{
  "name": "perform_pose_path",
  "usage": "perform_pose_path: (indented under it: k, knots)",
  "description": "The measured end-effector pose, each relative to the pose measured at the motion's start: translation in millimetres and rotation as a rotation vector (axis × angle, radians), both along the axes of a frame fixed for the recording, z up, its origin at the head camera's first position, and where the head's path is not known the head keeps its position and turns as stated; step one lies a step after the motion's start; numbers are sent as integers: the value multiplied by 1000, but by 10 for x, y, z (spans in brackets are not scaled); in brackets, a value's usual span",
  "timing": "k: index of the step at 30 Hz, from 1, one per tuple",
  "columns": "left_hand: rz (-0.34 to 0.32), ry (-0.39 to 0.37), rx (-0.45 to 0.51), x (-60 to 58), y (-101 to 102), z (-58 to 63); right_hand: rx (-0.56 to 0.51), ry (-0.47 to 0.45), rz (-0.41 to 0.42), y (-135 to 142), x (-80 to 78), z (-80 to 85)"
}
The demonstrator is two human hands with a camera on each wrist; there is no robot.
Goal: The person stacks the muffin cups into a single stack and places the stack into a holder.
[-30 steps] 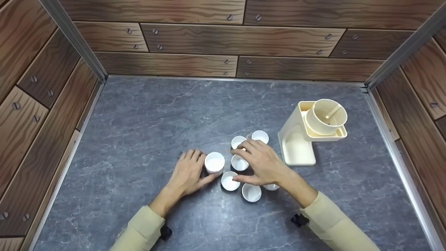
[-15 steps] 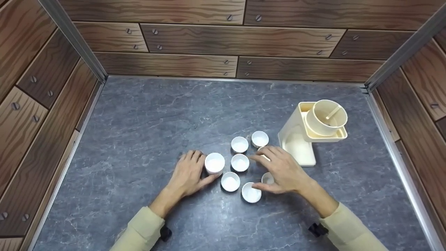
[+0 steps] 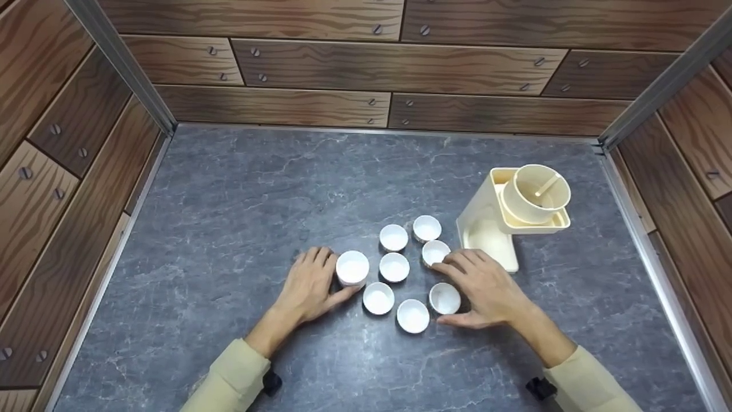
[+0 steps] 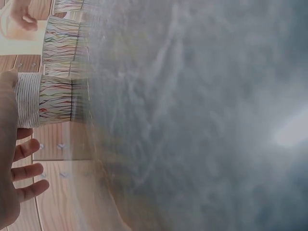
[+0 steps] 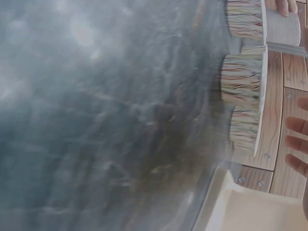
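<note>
My left hand (image 3: 309, 283) rests at a stack of white paper cups (image 3: 353, 268), thumb on the near side and index finger on the left; in the left wrist view the stack shows layered rims (image 4: 28, 100) above a streaked, multicoloured wall. My right hand (image 3: 486, 289) is low over the table, fingers and thumb spread around a single paper cup (image 3: 444, 298). Its fingertips are right at another cup (image 3: 436, 253). Several more single cups stand upright in a loose group, such as a near cup (image 3: 413, 316) and a middle cup (image 3: 394, 267). Their visible insides are white.
A cream stand shaped like a coffee maker (image 3: 486, 240) is behind my right hand, with a large cream cup (image 3: 536, 194) on top holding a flat stick (image 3: 547, 184). Wood-patterned walls (image 3: 389, 66) with metal edging surround the grey marbled table (image 3: 251, 189).
My right hand has moved right and slightly nearer, from over the middle cups to the right-hand ones, uncovering cups beneath it. My left hand and the stack have stayed put.
</note>
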State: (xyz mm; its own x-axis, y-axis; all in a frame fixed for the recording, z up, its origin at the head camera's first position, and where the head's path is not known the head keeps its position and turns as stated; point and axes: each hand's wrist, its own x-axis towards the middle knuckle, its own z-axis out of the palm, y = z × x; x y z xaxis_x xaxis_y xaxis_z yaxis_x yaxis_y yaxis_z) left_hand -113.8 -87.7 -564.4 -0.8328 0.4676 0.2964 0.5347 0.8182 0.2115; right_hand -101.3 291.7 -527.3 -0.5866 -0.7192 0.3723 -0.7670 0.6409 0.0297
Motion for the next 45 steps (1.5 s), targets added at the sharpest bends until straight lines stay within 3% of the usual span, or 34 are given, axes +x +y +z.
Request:
perform_pose_path:
  k: [27, 45]
  knots:
    - [-3, -5, -7, -10, -8, 7, 107, 28, -74, 232, 3, -275]
    - [-5, -10, -7, -6, -6, 12, 62, -23, -51, 182, 3, -347]
